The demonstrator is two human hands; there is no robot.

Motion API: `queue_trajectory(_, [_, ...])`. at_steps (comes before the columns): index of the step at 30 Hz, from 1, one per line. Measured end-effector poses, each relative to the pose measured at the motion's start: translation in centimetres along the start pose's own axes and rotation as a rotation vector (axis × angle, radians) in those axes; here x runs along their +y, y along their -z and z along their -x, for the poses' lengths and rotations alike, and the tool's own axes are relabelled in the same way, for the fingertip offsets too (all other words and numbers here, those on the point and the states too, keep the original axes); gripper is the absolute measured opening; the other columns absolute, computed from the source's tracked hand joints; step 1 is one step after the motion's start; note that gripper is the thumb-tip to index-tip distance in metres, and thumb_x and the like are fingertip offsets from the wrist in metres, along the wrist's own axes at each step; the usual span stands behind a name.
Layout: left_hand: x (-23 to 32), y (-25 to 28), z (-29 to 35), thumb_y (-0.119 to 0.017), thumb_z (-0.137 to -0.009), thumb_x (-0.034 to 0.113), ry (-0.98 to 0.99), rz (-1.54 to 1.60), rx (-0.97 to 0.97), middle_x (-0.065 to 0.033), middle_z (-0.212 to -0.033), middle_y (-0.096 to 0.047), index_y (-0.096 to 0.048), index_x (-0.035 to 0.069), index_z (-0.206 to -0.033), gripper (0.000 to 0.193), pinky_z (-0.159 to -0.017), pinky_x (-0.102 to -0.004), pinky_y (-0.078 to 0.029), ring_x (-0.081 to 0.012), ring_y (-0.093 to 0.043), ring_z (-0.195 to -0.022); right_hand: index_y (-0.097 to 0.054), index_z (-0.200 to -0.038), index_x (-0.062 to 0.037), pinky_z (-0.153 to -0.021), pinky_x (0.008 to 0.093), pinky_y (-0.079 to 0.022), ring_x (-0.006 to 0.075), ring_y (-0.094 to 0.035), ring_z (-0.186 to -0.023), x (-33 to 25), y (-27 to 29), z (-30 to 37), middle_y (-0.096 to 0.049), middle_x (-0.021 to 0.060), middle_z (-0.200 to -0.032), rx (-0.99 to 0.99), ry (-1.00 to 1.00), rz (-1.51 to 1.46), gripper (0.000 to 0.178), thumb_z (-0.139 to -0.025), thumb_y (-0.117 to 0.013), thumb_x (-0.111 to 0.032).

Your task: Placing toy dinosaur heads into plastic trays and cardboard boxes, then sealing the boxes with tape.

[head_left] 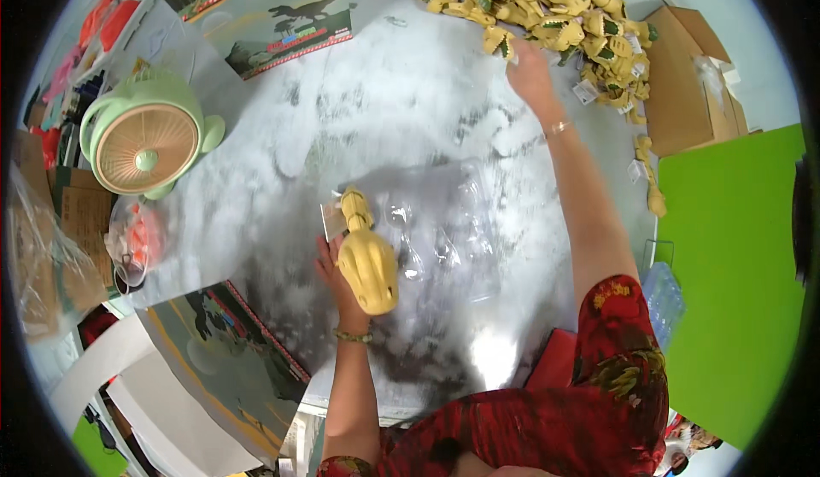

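My left hand [343, 293] is closed under a yellow dinosaur-head toy [369, 274] with a segmented neck and a white tag [330, 219]; the toy hides part of the palm. Beside it on the table lies a clear plastic blister tray [448, 255] with moulded hollows. My right arm stretches far forward. At the near edge of a heap of similar yellow toys [547, 3], my right hand [531, 77] has its fingertips closed on one toy [498, 41] with an open, toothed mouth. Its fingers are partly hidden.
A green fan [147, 148] stands at the left, near a clear bag with orange pieces [138, 236]. Printed dinosaur boxes lie at the back [273, 29] and near left [226, 357]. An open carton [683, 84] and a green panel [735, 280] border the right side.
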State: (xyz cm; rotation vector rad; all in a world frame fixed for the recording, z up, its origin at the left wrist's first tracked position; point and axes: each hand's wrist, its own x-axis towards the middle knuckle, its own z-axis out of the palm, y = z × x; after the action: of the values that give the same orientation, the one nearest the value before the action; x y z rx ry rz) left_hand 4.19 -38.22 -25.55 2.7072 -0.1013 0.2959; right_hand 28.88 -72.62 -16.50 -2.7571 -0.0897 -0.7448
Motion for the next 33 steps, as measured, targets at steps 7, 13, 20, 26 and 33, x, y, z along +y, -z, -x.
queue_trajectory(7, [2.2, 3.0, -1.3, -0.065, -0.056, 0.052, 0.083, -0.106, -0.152, -0.0144, -0.110, -0.046, -0.042, 0.000, -0.112, 0.079, -0.090, -0.0380, -0.029, -0.0319, -0.038, -0.106, -0.040, -0.111, -0.0061, -0.082, 0.0387, -0.038, 0.0348, -0.046, -0.096, 2.5, -4.1, -2.3, -0.041, 0.0192, -0.114, -0.217, -0.190, 0.349, 0.041, -0.070, -0.045, 0.001])
queue_trajectory(13, [1.7, 2.9, -0.6, -0.061, -0.060, 0.052, 0.007, -0.103, -0.094, -0.0129, -0.110, -0.047, -0.043, 0.002, -0.113, 0.075, -0.086, -0.0350, -0.034, -0.0282, -0.043, -0.102, -0.044, -0.108, -0.0115, -0.077, 0.0351, -0.041, 0.0303, -0.048, -0.094, 3.2, -2.2, -0.1, -0.043, 0.0166, -0.109, -0.440, 0.017, 0.168, 0.039, -0.071, -0.046, 0.000])
queue_trajectory(20, [0.8, 1.2, -0.5, -0.060, -0.058, 0.052, 0.126, 0.152, -0.202, -0.0165, -0.123, -0.030, -0.033, 0.005, -0.120, 0.082, -0.090, -0.0530, -0.020, -0.0356, -0.020, -0.118, -0.049, -0.098, -0.0073, -0.070, 0.0337, -0.044, 0.0288, -0.053, -0.083, -3.3, 2.0, 6.0, -0.053, 0.0143, -0.088, -0.345, 0.069, -0.165, 0.028, -0.070, -0.054, -0.008])
queue_trajectory(26, [1.3, 4.9, 0.5, -0.056, -0.068, -0.002, 0.226, 0.776, 0.158, -0.0151, -0.114, -0.042, -0.041, -0.001, -0.113, 0.047, -0.081, -0.0258, -0.037, -0.0204, -0.046, -0.101, -0.051, -0.091, -0.0009, -0.056, 0.0221, -0.042, 0.0111, -0.053, -0.064, -4.9, 12.5, 7.8, -0.058, 0.0101, -0.088, 0.063, -0.464, -1.127, 0.018, -0.080, -0.050, -0.015])
queue_trajectory(33, [13.8, 9.6, 2.8, -0.056, -0.074, 0.003, 0.328, 1.394, -0.488, -0.0093, -0.102, -0.050, -0.041, -0.003, -0.110, 0.040, -0.073, -0.0265, -0.042, -0.0162, -0.051, -0.087, -0.052, -0.089, -0.0045, -0.049, 0.0182, -0.034, 0.0058, -0.038, -0.052, -9.0, 16.1, 11.8, -0.056, 0.0105, -0.088, -0.043, -0.408, -1.324, 0.014, -0.082, -0.047, -0.016])
